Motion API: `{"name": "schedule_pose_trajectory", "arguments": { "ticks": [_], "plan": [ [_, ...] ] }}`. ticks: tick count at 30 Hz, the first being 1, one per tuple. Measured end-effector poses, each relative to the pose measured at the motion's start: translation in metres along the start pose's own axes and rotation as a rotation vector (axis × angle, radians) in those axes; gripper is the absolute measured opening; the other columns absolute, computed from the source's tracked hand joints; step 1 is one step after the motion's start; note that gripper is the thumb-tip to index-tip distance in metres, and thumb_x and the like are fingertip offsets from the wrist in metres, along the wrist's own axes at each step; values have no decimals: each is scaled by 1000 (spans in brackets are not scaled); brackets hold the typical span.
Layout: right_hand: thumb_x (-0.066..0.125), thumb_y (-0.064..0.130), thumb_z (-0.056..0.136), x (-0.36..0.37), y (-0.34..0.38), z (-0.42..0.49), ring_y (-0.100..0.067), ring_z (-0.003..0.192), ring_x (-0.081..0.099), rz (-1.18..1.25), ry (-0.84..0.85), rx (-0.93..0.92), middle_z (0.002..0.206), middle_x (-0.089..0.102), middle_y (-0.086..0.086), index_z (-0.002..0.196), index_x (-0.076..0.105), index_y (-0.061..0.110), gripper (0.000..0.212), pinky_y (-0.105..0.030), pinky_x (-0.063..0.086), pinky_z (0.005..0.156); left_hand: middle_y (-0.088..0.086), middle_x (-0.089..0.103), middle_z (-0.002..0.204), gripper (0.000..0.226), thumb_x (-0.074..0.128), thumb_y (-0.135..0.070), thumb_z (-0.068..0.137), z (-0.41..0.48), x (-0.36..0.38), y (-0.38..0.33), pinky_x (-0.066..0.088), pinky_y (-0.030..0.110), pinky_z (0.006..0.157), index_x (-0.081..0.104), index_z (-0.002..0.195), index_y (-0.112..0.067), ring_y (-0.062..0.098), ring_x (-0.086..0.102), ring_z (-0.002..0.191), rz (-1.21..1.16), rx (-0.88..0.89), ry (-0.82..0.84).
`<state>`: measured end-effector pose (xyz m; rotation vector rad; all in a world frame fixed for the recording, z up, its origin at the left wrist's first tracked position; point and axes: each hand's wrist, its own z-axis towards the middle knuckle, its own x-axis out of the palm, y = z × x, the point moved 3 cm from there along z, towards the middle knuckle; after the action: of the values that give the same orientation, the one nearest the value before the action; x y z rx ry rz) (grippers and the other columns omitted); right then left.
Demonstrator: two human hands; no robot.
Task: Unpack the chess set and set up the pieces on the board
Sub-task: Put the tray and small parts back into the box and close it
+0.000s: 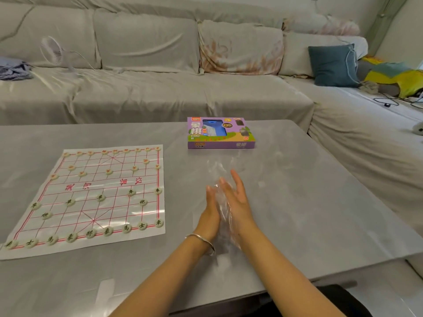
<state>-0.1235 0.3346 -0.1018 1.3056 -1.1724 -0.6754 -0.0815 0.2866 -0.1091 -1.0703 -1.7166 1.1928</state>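
A white paper board [91, 186] with red grid lines lies flat on the left of the grey table [297, 191]. Round pale pieces stand on it: red-lettered ones [109, 172] along the far rows, dark-lettered ones [107, 231] along the near rows. The purple chess box [220, 133] sits at the far middle of the table. A clear plastic bag [223, 202] is pressed between my two palms right of the board. My left hand [210, 213], with a silver bracelet, and my right hand [238, 200] both have straight fingers against the bag.
A long sofa under a grey cover runs behind the table and along the right. On it lie a small white fan [53, 52], a teal cushion [333, 65], a floral pillow [240, 49], clothes and cables. The table's near edge is close to my body.
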Motion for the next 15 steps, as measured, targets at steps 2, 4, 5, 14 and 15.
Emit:
{"name": "schedule_pose_trajectory", "arguments": {
  "ticks": [2,4,5,14,15],
  "plan": [
    [61,19,89,2,3,1,-22,110,62,42,-31,-43,132,54,-5,125,50,37,42,-37,54,88,-8,34,147,59,13,-60,89,0,-4,-15,34,25,97,21,143,-39,16,38,132,-109,127,-153],
    [63,20,87,5,8,-3,-20,111,60,-10,-51,-110,130,56,-2,122,54,36,39,-34,55,86,-12,24,150,74,28,-74,77,2,-6,-28,32,33,103,13,143,-44,14,33,135,-206,236,-177],
    [63,25,86,8,9,-4,-20,113,59,-38,-43,-131,129,57,0,120,55,37,37,-37,55,87,-14,23,148,87,37,-81,67,6,-7,-32,35,33,102,12,142,-45,11,34,132,-204,289,-170],
    [21,75,80,26,27,-37,7,124,40,-189,255,-108,133,38,31,132,35,51,59,-18,40,97,1,57,85,25,45,-39,92,13,-22,-52,48,14,68,52,96,-15,6,55,75,-46,455,-568],
    [23,85,71,28,28,-41,12,125,36,-246,222,-187,133,35,34,132,30,54,68,-13,37,97,0,54,78,24,47,-38,91,11,-21,-55,45,8,62,50,89,-14,5,53,70,-57,469,-600]
  ]
}}
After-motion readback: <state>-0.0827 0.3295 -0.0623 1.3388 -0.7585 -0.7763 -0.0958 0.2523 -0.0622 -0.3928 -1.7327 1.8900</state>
